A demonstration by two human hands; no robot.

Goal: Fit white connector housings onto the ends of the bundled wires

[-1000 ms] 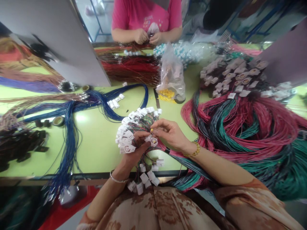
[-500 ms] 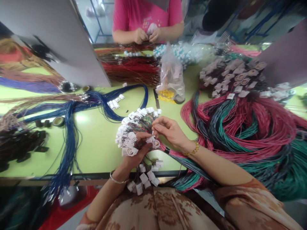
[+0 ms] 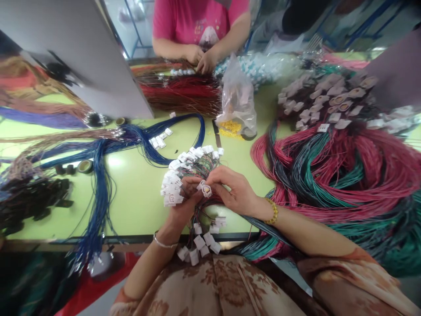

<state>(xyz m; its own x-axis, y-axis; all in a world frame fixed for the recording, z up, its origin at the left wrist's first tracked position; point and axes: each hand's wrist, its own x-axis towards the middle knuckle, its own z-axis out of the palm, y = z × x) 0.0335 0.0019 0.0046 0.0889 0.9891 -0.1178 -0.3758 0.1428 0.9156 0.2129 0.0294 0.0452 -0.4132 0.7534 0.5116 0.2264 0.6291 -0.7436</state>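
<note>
My left hand (image 3: 183,205) is closed round a bundle of thin wires tipped with several small white connectors (image 3: 171,188). My right hand (image 3: 232,190) pinches one white connector (image 3: 206,189) at the top of that bundle, fingertips pressed together on it. More white connectors (image 3: 201,241) hang from the bundle below the table edge, over my lap. The wires run off right into a big coil of pink, teal and black wires (image 3: 332,175).
A green table (image 3: 138,193) carries blue wire bundles (image 3: 98,171), red wires (image 3: 180,94), a plastic bag (image 3: 237,105) with yellow bits, tape rolls (image 3: 84,166) and a connector heap (image 3: 325,101). A person in pink (image 3: 200,26) works opposite. A grey board (image 3: 82,52) leans at left.
My right hand has come down from above the bundle and now pinches a connector against my left hand's fingers. The person opposite has lowered their hands onto the red wires.
</note>
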